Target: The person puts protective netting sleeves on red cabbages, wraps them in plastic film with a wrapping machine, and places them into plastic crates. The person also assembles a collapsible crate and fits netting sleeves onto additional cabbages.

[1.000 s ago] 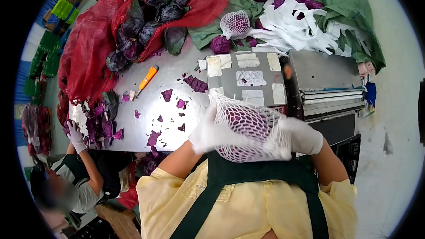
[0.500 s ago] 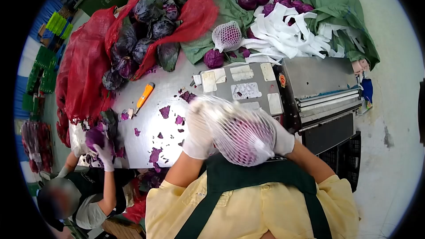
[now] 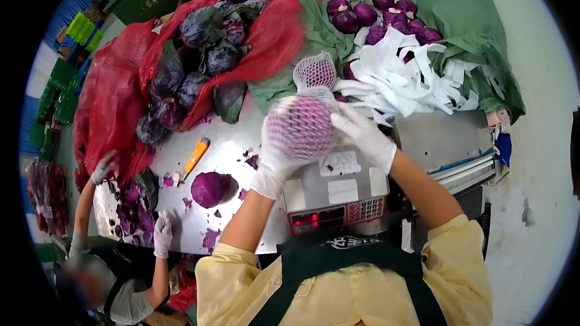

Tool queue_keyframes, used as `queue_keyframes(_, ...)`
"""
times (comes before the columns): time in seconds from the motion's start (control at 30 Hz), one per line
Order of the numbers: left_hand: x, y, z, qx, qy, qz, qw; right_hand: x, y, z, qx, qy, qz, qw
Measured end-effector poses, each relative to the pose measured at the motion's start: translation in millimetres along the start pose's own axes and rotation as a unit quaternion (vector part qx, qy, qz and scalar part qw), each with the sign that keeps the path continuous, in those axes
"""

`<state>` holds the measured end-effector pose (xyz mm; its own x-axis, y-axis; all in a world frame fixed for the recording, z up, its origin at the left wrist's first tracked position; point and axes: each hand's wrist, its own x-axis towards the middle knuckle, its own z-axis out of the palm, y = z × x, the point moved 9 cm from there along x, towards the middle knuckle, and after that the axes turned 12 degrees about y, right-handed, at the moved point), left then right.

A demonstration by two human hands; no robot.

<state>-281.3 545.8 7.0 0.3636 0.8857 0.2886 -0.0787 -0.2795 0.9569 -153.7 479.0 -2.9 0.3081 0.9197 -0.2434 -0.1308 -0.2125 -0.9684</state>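
Note:
A red cabbage (image 3: 302, 127) in a white foam net is held up over the near part of a digital scale (image 3: 336, 192). My left hand (image 3: 273, 158), in a white glove, is wrapped around its left side and underside. On its right side, my gloved right hand (image 3: 366, 140) grips the net-covered edge with its fingertips. Just beyond the cabbage is another piece of white foam net (image 3: 315, 72); whether a cabbage fills it, I cannot tell. The scale's red display and keypad face me.
White net sleeves (image 3: 405, 78) and several bare red cabbages (image 3: 346, 22) lie at the back right. A red mesh sack (image 3: 275, 33) holds dark leafy cabbages. An orange knife (image 3: 196, 156) and a peeled cabbage (image 3: 209, 190) lie left. A co-worker's gloved hand (image 3: 162, 234) is at the table edge.
My hands have moved the netted cabbage forward from my chest, uncovering the scale's display. The co-worker on the left has let go of a peeled cabbage, which now rests on the table.

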Motion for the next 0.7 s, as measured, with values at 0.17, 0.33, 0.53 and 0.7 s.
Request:
queue_keyframes(0.17, 99.0, -119.1, -26.3, -0.454, 0.026, -0.240, 0.858, 103.4, -35.7, -91.2, -0.696, 0.175, -0.191, 0.670)
queue_keyframes(0.33, 164.2, -227.1, -52.0, -0.351, 0.098, -0.396, 0.843, 160.4, 23.5, -167.7, -0.802, 0.207, -0.202, 0.522)
queue_keyframes(0.53, 176.5, -256.0, -110.4, 0.109, 0.303, -0.330, 0.887, 148.0, -3.3, -174.8, -0.830, 0.144, -0.121, 0.525)
queue_keyframes(0.7, 171.6, -141.6, -91.1, 0.296, 0.355, -0.071, 0.884, 103.7, -68.0, -154.0, -0.731, 0.166, -0.253, 0.612)
